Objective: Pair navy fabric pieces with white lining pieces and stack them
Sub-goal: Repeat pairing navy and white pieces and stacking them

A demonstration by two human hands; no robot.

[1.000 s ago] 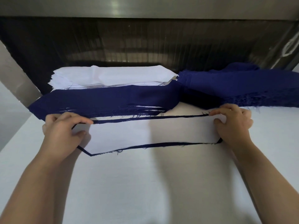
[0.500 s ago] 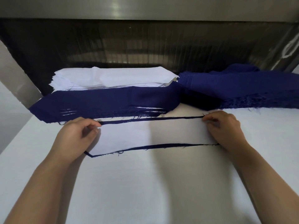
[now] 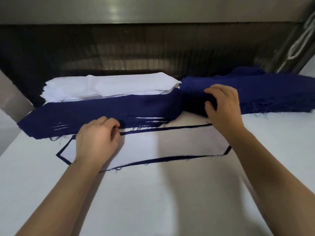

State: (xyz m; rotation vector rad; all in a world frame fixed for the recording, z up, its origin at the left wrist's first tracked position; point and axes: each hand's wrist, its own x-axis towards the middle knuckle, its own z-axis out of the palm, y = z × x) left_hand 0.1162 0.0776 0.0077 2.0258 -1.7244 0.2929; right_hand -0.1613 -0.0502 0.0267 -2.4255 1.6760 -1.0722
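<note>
A white lining piece [image 3: 170, 147] lies on a navy piece whose edge [image 3: 170, 158] shows as a thin border, flat on the white table [image 3: 153, 201]. My left hand [image 3: 98, 138] lies on its left part, curled fingers pinching at the top edge. My right hand [image 3: 223, 106] is on the left end of the loose navy pile [image 3: 272, 92] at the right, fingers over the top and thumb on the end face. Behind the pair runs a long navy stack [image 3: 102, 113] with white layers showing in it. A white lining stack [image 3: 119, 86] lies at the back left.
A metal housing [image 3: 153, 11] overhangs a dark recess behind the piles. A slanted metal post [image 3: 12, 99] stands at the left, and a white cord [image 3: 296, 46] hangs at the upper right. The table's left edge is near the navy stack's end.
My right hand has left the pair's right end and gone up to the navy pile. My left hand has slid right along the pair's top edge, baring its left corner.
</note>
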